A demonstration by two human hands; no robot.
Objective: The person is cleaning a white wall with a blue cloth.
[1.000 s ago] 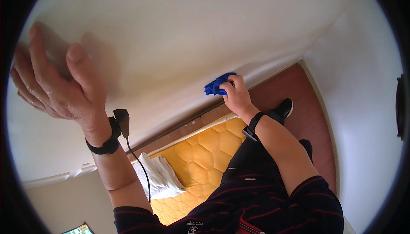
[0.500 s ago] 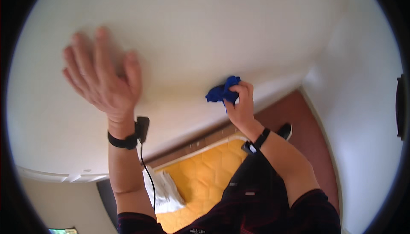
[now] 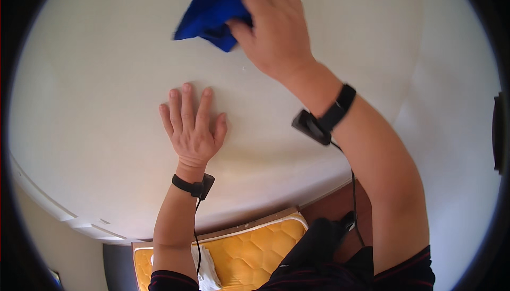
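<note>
My right hand (image 3: pixel 276 28) is up at the top of the view, its fingers pressing a blue cloth (image 3: pixel 212 12) against the pale wall (image 3: pixel 106 78). The cloth is spread out and partly folded, and some of it is hidden under the fingers. Lower and to the left, my left hand (image 3: pixel 193 129) lies flat on the same wall with its fingers spread, holding nothing. Each wrist wears a black strap with a small black box and a cable.
Below, against the wall, is a bed with a yellow quilted mattress (image 3: pixel 249 248) and a white crumpled fabric (image 3: pixel 207 270) on it. Reddish-brown floor (image 3: pixel 350 200) shows beside my dark-clothed leg. Another wall (image 3: pixel 451 158) stands at the right, with a dark object (image 3: pixel 498 131) at its edge.
My right hand has gone from low on the wall to high up with the cloth, which is now more spread out. My left hand appears lower and further right, still flat.
</note>
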